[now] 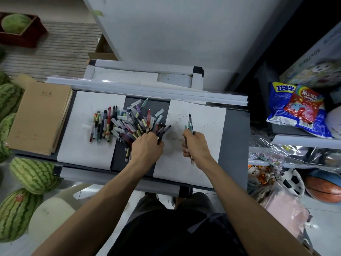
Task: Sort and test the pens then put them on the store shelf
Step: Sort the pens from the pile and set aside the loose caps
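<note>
A loose heap of pens and clear caps (134, 121) lies on the dark grey table (234, 137), between two white paper sheets. A neater row of pens (103, 124) rests on the left sheet (86, 145). My left hand (147, 146) is closed around a bunch of dark pens (163, 130) at the heap's right edge. My right hand (196, 145) grips a few pens, one teal pen (190, 122) pointing away over the right sheet (208, 115), which carries faint scribbles.
A stack of brown notebooks (39, 117) sits at the table's left end. Watermelons (31, 174) crowd the left side. Shelves on the right hold snack bags (297, 108), a football (293, 182) and a basketball (324, 187). A white board (184, 34) stands behind.
</note>
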Available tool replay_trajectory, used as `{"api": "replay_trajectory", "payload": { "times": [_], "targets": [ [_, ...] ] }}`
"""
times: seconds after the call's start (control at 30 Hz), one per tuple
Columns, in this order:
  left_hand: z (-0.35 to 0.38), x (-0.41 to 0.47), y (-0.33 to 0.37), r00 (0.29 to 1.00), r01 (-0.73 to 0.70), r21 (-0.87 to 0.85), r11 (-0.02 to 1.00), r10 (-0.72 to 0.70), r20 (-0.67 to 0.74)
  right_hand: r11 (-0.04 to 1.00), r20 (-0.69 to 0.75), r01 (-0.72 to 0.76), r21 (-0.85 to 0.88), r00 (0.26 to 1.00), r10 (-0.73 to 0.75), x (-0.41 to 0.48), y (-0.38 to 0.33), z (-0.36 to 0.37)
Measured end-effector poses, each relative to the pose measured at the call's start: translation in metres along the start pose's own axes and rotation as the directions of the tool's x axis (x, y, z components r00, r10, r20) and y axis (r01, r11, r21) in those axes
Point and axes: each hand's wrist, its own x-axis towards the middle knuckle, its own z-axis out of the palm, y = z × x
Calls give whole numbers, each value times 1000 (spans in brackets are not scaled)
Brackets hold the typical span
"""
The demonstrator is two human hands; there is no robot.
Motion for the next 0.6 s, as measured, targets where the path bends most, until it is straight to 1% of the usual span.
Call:
{"api": "replay_trajectory", "payload": {
  "times": [0.23, 0.3, 0.4, 0.47, 0.53, 0.6],
  "targets": [
    [1, -4, -11, 997, -63, -25, 998, 62, -53, 1000, 3, 19, -25, 1000, -19, -1, 8, 6],
    [-1, -5, -15, 994, -86, -83, 993, 80, -69, 999, 14, 32, -11, 999, -32, -3, 9, 11],
    [-7, -8, -22, 996, -88, -254, 963, 78, -49, 997, 20, 69, 44, 997, -70, -8, 4, 21],
    [-14, -9, -28, 997, -74, -434, 898, 77, -11, 994, 20, 92, 52, 995, -93, -13, 0, 29],
    [-24, -12, -34, 996, -46, -620, 784, 84, 32, 992, 20, 109, 57, 994, -110, -19, -5, 39],
    [-33, -15, -44, 991, -32, -716, 698, 114, 67, 989, 17, 104, 101, 994, -107, -24, -9, 51]
  ]
}}
